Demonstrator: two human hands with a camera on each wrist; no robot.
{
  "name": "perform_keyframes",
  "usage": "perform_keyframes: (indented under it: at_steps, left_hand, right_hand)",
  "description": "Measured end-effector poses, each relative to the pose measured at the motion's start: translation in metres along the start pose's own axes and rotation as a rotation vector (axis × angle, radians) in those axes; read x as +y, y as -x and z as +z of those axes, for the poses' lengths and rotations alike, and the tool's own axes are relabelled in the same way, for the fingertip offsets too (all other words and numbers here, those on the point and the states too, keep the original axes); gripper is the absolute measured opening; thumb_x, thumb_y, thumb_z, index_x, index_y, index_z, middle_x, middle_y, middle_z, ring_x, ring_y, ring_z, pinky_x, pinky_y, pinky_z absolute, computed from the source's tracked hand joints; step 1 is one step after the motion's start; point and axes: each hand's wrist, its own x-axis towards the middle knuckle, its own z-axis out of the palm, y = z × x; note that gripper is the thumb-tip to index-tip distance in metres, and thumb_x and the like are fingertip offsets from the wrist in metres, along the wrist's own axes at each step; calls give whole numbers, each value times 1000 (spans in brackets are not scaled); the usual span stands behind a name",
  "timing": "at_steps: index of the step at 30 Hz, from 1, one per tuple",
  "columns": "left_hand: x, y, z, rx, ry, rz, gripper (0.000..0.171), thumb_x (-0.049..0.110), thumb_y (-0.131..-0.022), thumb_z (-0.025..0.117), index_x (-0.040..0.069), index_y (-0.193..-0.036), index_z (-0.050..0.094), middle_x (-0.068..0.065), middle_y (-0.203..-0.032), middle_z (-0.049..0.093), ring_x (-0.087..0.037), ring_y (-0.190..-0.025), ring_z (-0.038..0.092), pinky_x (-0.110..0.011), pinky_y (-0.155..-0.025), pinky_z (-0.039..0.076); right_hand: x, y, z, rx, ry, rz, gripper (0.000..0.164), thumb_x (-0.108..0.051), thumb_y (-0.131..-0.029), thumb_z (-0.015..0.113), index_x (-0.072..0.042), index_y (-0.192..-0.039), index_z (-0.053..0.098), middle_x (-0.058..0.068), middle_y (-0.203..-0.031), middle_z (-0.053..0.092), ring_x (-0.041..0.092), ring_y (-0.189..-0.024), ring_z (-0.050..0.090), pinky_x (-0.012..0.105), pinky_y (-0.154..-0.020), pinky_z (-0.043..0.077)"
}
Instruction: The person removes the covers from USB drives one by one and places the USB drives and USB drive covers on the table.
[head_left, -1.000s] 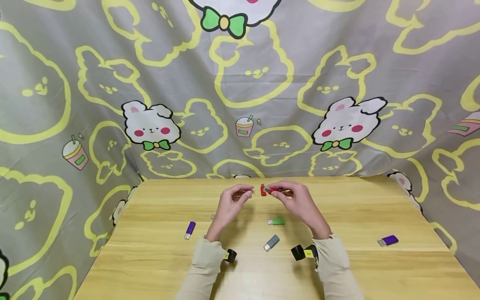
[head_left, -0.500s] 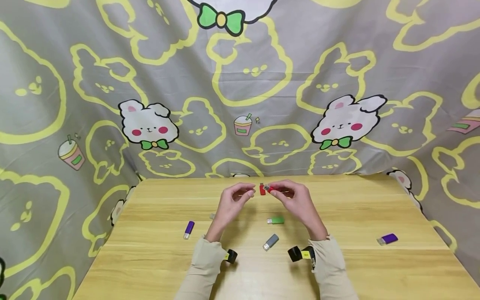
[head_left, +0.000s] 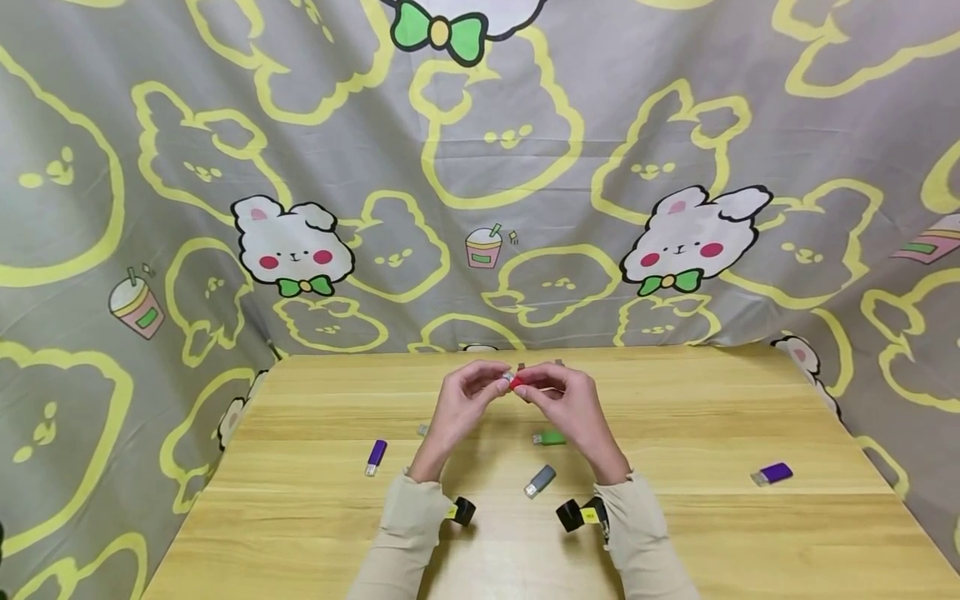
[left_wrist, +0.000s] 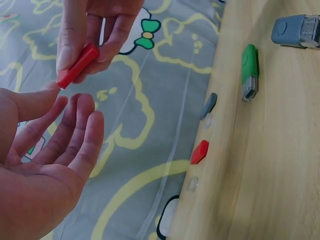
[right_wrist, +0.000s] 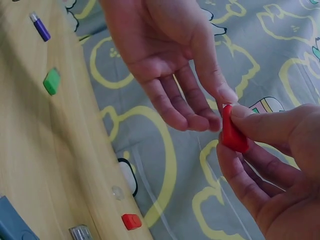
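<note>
Nearest you are your beige sleeves (head_left: 408,521), a small black camera (head_left: 463,512) at each wrist above the wooden counter (head_left: 262,533). Between your forearms lies a gray USB stick (head_left: 540,482), its connector angled toward you and to the left. A purple USB stick (head_left: 774,474) sits well off to your right; another purple one (head_left: 377,457) lies left of your left forearm. Beyond the gray stick is a green USB stick (head_left: 553,437), and a second green piece (right_wrist: 51,81) lies near your left wrist, mostly hidden from the head view.

Farther out, raised over the counter's back part, your right grip (head_left: 567,400) pinches a red USB stick (right_wrist: 233,131) between thumb and fingers. Your left grip (head_left: 467,400) has thumb and forefinger closed on the stick's connector end, the other fingers loosely bent; you cannot tell whether a cap is between them. Near the counter's far edge lie another red piece (left_wrist: 200,152) and a dark gray one (left_wrist: 210,105). Behind hangs gray rabbit-print fabric (head_left: 540,183).
</note>
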Motion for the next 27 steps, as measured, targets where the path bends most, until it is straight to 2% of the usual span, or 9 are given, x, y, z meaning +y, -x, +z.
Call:
perform_keyframes:
  at_steps: [5, 9, 19, 27]
  left_hand:
    - [2, 1, 1, 1, 17, 3, 23, 0, -95, 71, -10, -116, 70, -22, -106, 72, -23, -96, 70, -31, -88, 60]
    - [2, 1, 2, 7, 25, 19, 19, 0, -94, 73, -6, -111, 73, -22, -105, 73, -20, -93, 70, -30, -86, 60]
    - [1, 1, 1, 26, 8, 5, 19, 1, -93, 74, -12, -108, 71, -19, -102, 74, -15, -87, 71, -28, -81, 61]
    - [3, 1, 1, 31, 15, 9, 12, 2, -93, 75, -4, -103, 76, -17, -100, 75, -16, -86, 72, -30, -81, 61]
  right_hand:
    - [0, 0, 1, -8, 56, -15, 12, -5, -88, 81, -4, -100, 79, 9, -97, 76, 23, -87, 74, 26, -74, 61]
    - [0, 0, 1, -6, 86, -27, 12, -3, -87, 81, -3, -99, 79, 9, -95, 76, 23, -86, 74, 27, -74, 62]
    - [1, -1, 0, -27, 101, -54, 12, -3, -87, 82, -4, -98, 80, 8, -94, 77, 22, -84, 74, 31, -74, 62]
    - [2, 1, -3, -57, 108, -53, 13, -6, -89, 81, -5, -101, 79, 7, -96, 76, 21, -87, 73, 32, -76, 62]
